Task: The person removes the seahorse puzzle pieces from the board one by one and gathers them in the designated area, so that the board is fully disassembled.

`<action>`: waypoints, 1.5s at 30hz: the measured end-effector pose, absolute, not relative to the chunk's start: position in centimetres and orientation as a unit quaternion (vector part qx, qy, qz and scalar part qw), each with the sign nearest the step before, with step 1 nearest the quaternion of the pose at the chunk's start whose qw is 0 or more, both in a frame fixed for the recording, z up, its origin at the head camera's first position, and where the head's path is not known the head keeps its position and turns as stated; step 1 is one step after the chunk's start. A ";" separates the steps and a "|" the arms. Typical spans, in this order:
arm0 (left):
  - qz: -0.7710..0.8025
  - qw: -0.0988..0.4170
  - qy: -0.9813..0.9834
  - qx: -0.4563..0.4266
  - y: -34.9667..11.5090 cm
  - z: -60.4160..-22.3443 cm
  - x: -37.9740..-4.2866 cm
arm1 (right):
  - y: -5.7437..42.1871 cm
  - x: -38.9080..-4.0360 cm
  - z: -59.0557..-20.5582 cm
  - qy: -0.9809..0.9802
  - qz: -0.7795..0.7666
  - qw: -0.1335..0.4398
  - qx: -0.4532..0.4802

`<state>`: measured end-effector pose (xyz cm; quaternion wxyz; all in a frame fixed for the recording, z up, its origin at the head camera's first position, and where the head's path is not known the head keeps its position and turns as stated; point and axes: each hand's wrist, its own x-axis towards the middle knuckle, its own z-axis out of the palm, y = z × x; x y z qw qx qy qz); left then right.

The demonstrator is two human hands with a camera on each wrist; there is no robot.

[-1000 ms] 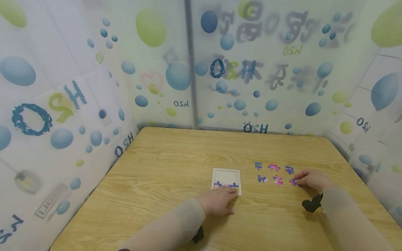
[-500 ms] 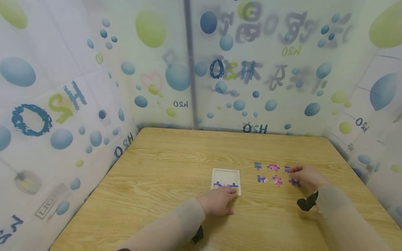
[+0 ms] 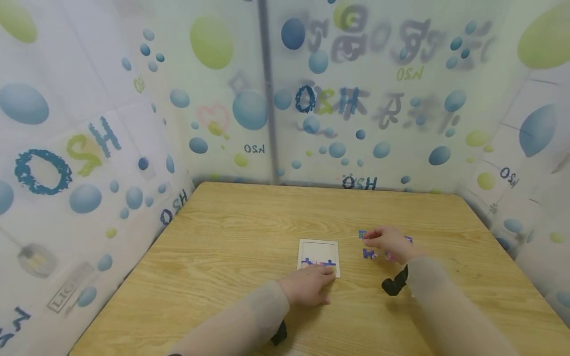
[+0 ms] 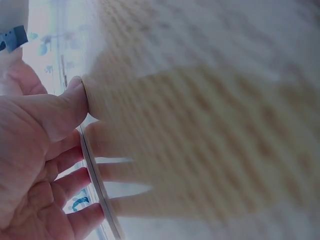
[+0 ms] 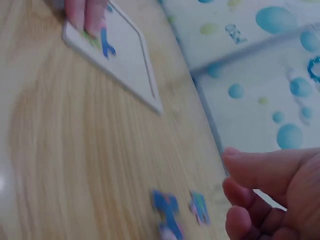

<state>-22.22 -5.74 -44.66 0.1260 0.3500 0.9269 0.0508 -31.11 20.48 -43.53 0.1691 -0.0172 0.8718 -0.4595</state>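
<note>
A square white puzzle tray [image 3: 318, 250] lies on the table with a few joined jigsaw pieces [image 5: 106, 45] along its near side. My left hand [image 3: 306, 286] rests on that near side, fingers laid over the pieces and covering some of them. My right hand [image 3: 391, 244] is over the loose jigsaw pieces to the tray's right, fingers loosely curled. In the right wrist view, a gap shows between thumb and index finger, with nothing visible in it. Uncovered parts of loose pieces include a blue-green one [image 3: 362, 234], a purple one [image 3: 368, 253] and a blue one [image 3: 408, 240]. Others are hidden behind the right hand.
The wood-grain table [image 3: 249, 217] carries the tray and pieces. Printed curtains [image 3: 213, 163] with balloon shapes stand around its back and sides. Each wrist wears a dark strap or device [image 3: 394, 283].
My right hand has moved left and slightly away, from the rightmost loose pieces to above the middle and left ones. My left hand has stayed on the tray.
</note>
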 end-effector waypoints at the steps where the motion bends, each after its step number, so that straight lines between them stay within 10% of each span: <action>1: 0.052 0.128 0.927 0.349 -5.8 -44.6 -22.2 | 19.7 -31.1 -43.6 0.872 -0.459 0.169 -0.022; 45: 0.012 0.093 0.911 0.402 -8.5 -45.2 -21.7 | 11.3 -29.5 -47.1 0.859 -0.483 0.157 -0.070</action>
